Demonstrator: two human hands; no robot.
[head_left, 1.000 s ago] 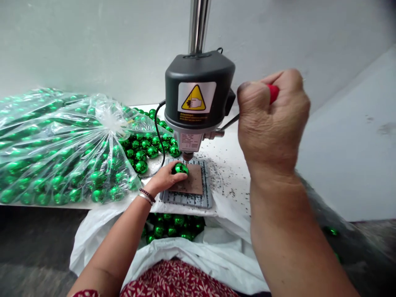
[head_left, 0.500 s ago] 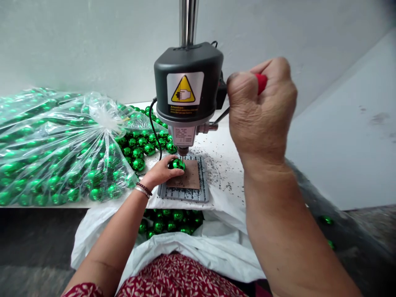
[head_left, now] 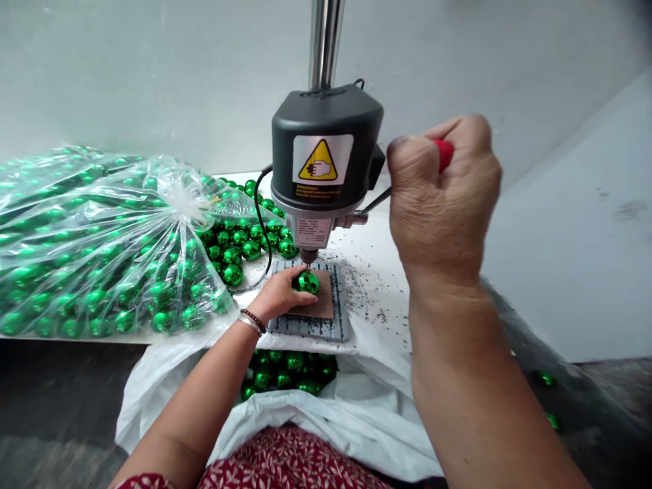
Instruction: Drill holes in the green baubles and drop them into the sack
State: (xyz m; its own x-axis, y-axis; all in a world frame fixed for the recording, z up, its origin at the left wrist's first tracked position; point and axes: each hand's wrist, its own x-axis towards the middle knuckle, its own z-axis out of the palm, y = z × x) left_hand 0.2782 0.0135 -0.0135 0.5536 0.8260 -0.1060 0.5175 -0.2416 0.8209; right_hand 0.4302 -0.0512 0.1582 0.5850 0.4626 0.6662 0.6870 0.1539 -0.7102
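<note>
My left hand (head_left: 285,293) is closed around a shiny green ball ornament (head_left: 308,282), thumb and fingers at its sides. The ball sits over a brown board (head_left: 323,302) on the grey base plate (head_left: 305,331) of a small drill press (head_left: 327,166). Directly above the ball is the thin drill bit (head_left: 308,267); whether it touches the ball I cannot tell. Raised at the right, my right hand (head_left: 443,204) is wrapped round the red knob (head_left: 446,155) of the press's lever (head_left: 377,199).
A clear plastic bag (head_left: 102,251) full of green balls lies on the white table (head_left: 377,238) at left, with loose balls (head_left: 233,274) beside it. Dark shavings litter the table right of the press. White sheeting (head_left: 367,421) before me holds more balls (head_left: 293,370). A black cord (head_left: 257,204) hangs by the press.
The view has shifted, so everything appears lower and further right. My left hand and the ball have moved slightly right under the bit. My right hand keeps its grip on the knob.
</note>
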